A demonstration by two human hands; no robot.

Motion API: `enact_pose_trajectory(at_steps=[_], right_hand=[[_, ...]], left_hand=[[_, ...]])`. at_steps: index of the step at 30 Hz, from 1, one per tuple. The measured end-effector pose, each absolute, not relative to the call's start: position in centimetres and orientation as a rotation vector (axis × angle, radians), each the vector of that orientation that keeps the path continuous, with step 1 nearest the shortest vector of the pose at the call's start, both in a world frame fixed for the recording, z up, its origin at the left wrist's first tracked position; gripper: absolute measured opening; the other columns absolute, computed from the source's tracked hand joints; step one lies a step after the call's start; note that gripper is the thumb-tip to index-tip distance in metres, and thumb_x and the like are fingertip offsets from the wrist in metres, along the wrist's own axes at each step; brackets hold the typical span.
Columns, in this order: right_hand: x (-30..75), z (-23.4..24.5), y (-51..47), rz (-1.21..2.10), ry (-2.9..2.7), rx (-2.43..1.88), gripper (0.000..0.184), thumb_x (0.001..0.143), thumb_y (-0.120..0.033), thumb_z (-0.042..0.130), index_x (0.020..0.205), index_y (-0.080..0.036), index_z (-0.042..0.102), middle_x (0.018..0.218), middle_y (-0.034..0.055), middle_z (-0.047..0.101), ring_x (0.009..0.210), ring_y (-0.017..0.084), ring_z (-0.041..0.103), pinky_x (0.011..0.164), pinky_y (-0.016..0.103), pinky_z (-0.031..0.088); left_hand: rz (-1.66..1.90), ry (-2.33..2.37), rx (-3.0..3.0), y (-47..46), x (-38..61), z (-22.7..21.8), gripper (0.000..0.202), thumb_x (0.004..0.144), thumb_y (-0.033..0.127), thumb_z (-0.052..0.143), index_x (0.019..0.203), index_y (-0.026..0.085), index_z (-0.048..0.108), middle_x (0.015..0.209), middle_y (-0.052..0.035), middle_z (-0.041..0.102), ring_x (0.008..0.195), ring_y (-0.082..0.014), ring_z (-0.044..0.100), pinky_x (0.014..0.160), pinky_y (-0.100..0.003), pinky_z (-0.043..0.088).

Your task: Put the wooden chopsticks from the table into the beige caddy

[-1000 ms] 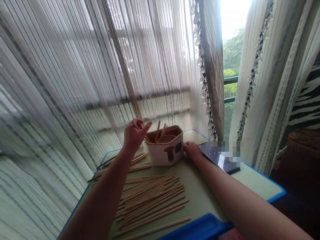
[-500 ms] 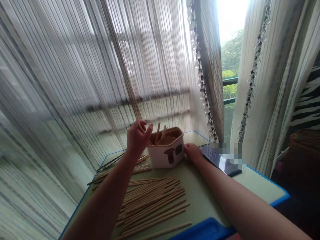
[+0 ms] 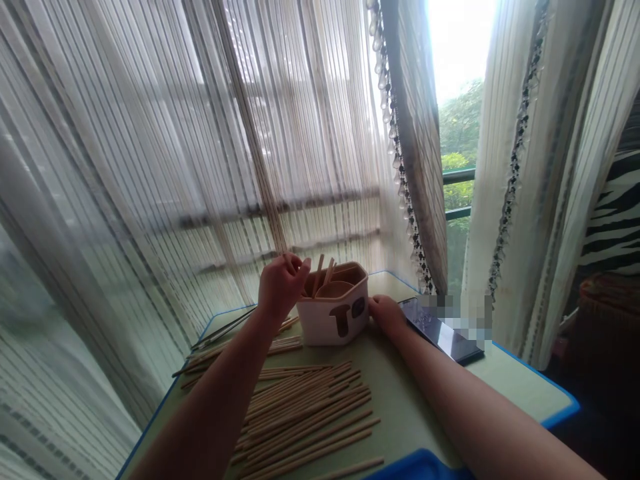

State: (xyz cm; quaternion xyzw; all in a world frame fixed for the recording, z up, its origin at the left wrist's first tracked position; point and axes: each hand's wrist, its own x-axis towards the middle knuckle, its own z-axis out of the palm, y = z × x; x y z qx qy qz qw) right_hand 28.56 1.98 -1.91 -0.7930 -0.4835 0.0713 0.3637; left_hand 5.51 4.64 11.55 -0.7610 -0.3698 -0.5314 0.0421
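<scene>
A white holder box with brown marks stands at the far middle of the green table. A few wooden chopsticks stick up inside it. My left hand hovers at the box's left rim, fingers curled in a pinch; what it holds is hidden. My right hand rests closed against the box's right side, steadying it. Several loose chopsticks lie spread on the table in front of the box.
A dark phone lies to the right of the box. A few darker sticks lie near the table's back left edge. Striped sheer curtains hang close behind the table. A blue rim edges the table.
My left hand has lowered to the box's left rim, and the chopstick seen in its fingers a second ago no longer shows. My right hand stays on the box.
</scene>
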Motion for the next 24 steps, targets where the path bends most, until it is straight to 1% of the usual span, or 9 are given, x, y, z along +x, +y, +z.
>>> enact_pose_trajectory(at_steps=[7,11,14,16,18,20,22,24], right_hand=[[28.5,-1.9,2.0,0.183,-1.242,-2.053,0.038,0.082,-0.041,0.038,0.070,-0.017,0.065,0.073,0.0063,0.063,0.063,0.014,0.050,0.052,0.024,0.023],[28.5,-1.8,2.0,0.196,-1.238,-2.049,0.038,0.081,-0.041,0.038,0.071,-0.017,0.066,0.074,0.0063,0.064,0.063,0.014,0.050,0.051,0.024,0.023],[28.5,-1.8,2.0,0.196,-1.241,-2.057,0.039,0.081,-0.042,0.038,0.072,-0.017,0.067,0.074,0.0067,0.064,0.063,0.014,0.051,0.051,0.024,0.023],[28.5,-1.8,2.0,0.193,-1.242,-2.068,0.039,0.081,-0.042,0.038,0.074,-0.017,0.068,0.076,0.0072,0.064,0.064,0.014,0.051,0.052,0.025,0.023],[28.5,-1.7,2.0,0.194,-1.239,-2.077,0.039,0.082,-0.041,0.038,0.076,-0.017,0.068,0.078,0.0075,0.065,0.064,0.014,0.051,0.052,0.025,0.024],[28.5,-1.7,2.0,0.199,-1.237,-2.086,0.039,0.082,-0.041,0.038,0.077,-0.017,0.068,0.079,0.0074,0.065,0.065,0.014,0.052,0.051,0.024,0.024],[28.5,-1.6,2.0,0.196,-1.237,-2.095,0.039,0.082,-0.041,0.038,0.076,-0.017,0.068,0.079,0.0074,0.066,0.065,0.014,0.052,0.051,0.024,0.024],[28.6,-1.6,2.0,0.188,-1.236,-2.097,0.039,0.082,-0.042,0.037,0.076,-0.017,0.068,0.079,0.0075,0.066,0.065,0.014,0.052,0.051,0.025,0.023]], left_hand=[[-1.617,-1.125,-2.301,5.1,5.0,11.6,0.031,0.079,0.044,0.051,0.060,0.020,0.057,0.054,0.0018,0.057,0.052,-0.0124,0.053,0.054,-0.024,0.037],[-1.663,-1.117,-2.244,5.4,4.7,11.7,0.027,0.079,0.040,0.051,0.063,0.019,0.057,0.056,0.0017,0.057,0.052,-0.0122,0.052,0.055,-0.024,0.038],[-1.788,-1.081,-2.155,5.3,4.6,12.0,0.021,0.078,0.038,0.054,0.073,0.019,0.057,0.061,0.0024,0.056,0.054,-0.0111,0.052,0.057,-0.023,0.040],[-1.916,-1.050,-2.053,5.0,4.6,12.3,0.021,0.078,0.039,0.055,0.082,0.019,0.055,0.065,0.0027,0.055,0.055,-0.0105,0.051,0.057,-0.023,0.041],[-2.020,-0.990,-1.919,4.5,4.5,12.7,0.020,0.078,0.037,0.055,0.086,0.018,0.052,0.071,0.0016,0.054,0.060,-0.0111,0.051,0.060,-0.024,0.043],[-2.037,-0.876,-1.810,3.6,4.5,13.0,0.017,0.077,0.033,0.055,0.084,0.019,0.050,0.076,-0.0007,0.054,0.069,-0.0132,0.052,0.066,-0.026,0.044],[-1.978,-0.730,-1.807,2.6,4.5,13.2,0.012,0.076,0.029,0.055,0.079,0.019,0.049,0.078,-0.0021,0.054,0.077,-0.0155,0.052,0.072,-0.030,0.044],[-1.873,-0.597,-1.902,1.5,4.9,13.2,0.009,0.076,0.026,0.055,0.076,0.020,0.048,0.077,-0.0025,0.054,0.079,-0.0169,0.052,0.075,-0.032,0.044]])
